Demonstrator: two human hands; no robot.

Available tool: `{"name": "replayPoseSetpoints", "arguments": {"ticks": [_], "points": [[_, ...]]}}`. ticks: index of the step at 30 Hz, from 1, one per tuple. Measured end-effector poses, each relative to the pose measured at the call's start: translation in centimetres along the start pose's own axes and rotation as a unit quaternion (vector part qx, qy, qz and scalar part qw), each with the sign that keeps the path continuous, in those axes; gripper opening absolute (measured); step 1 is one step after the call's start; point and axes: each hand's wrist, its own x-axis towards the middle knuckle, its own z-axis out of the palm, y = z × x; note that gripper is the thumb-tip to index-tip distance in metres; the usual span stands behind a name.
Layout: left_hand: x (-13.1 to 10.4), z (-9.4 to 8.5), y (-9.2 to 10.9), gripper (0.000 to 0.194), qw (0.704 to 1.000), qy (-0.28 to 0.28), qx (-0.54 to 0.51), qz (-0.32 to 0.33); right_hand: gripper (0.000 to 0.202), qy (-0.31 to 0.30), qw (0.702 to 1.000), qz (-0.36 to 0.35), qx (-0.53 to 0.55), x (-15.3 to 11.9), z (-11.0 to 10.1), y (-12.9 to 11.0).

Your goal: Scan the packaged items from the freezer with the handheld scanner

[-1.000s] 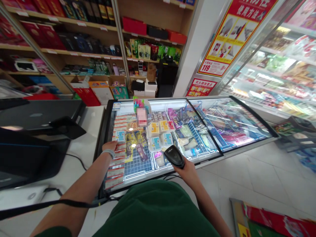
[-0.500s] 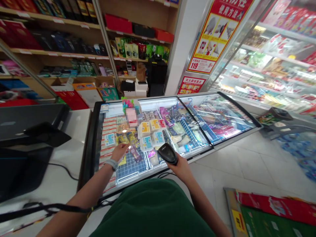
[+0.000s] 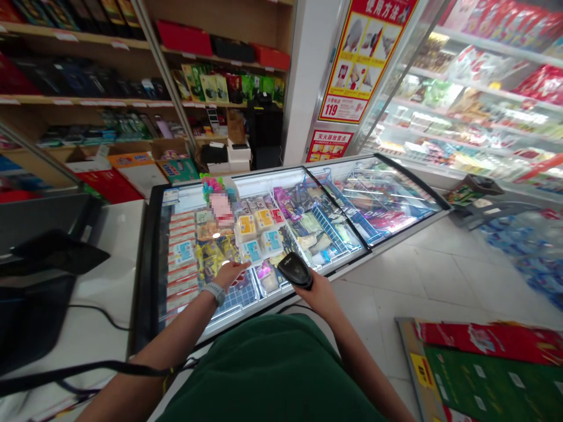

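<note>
My right hand [image 3: 314, 293] grips a black handheld barcode scanner [image 3: 294, 271], its head over the front edge of the chest freezer [image 3: 367, 251]. On the freezer's glass lid stand several clear plastic tubs, with yellow labels [image 3: 246, 226] behind and blue labels in front. My left hand [image 3: 232, 273], with a pale watch on the wrist, stretches its fingers to the front edge of the nearest blue-labelled tub [image 3: 251, 251]. Whether the fingertips touch it, I cannot tell. Another blue-labelled pack [image 3: 183, 252] lies further left.
A white counter [image 3: 116, 234] with a black screen [image 3: 53, 252] and cables is on the left. Colourful curly ribbon [image 3: 212, 186] sits behind the tubs. Shelves [image 3: 109, 99] line the back. A green and red display box [image 3: 497, 369] stands at lower right, bottled water [image 3: 528, 246] beyond.
My left hand has moved right, from above the yellow packets to the front of the blue-labelled tub. My right hand still holds the scanner. The view has turned slightly right.
</note>
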Motion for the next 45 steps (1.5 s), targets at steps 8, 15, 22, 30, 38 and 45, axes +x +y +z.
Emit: {"name": "replayPoseSetpoints", "arguments": {"ticks": [8,15,22,30,38,45], "points": [[-0.1,-1.3,-0.5,0.031,1.000,-0.004,-0.008,0.025,0.027,-0.001,1.000,0.004,0.000,0.4,-0.2,0.3],[-1.3,-3.8,-0.6,0.032,0.989,0.054,-0.014,0.137,0.029,-0.029,0.999,-0.023,-0.006,1.0,-0.3,-0.7],[-3.6,-5.1,0.1,0.042,0.974,0.094,-0.010,0.208,0.024,-0.072,0.995,-0.054,-0.037,1.5,0.4,-2.7],[-3.8,-5.9,0.0,0.043,0.967,0.113,-0.003,0.229,0.020,-0.092,0.992,-0.062,-0.062,2.1,0.8,-3.6],[-3.4,-6.2,-0.4,0.048,0.967,0.112,-0.028,0.225,0.023,-0.086,0.992,-0.067,-0.066,2.4,1.0,-3.8],[-3.4,-6.4,-0.5,0.052,0.968,0.111,-0.062,0.215,0.024,-0.088,0.992,-0.065,-0.065,2.7,1.1,-4.0]]}}
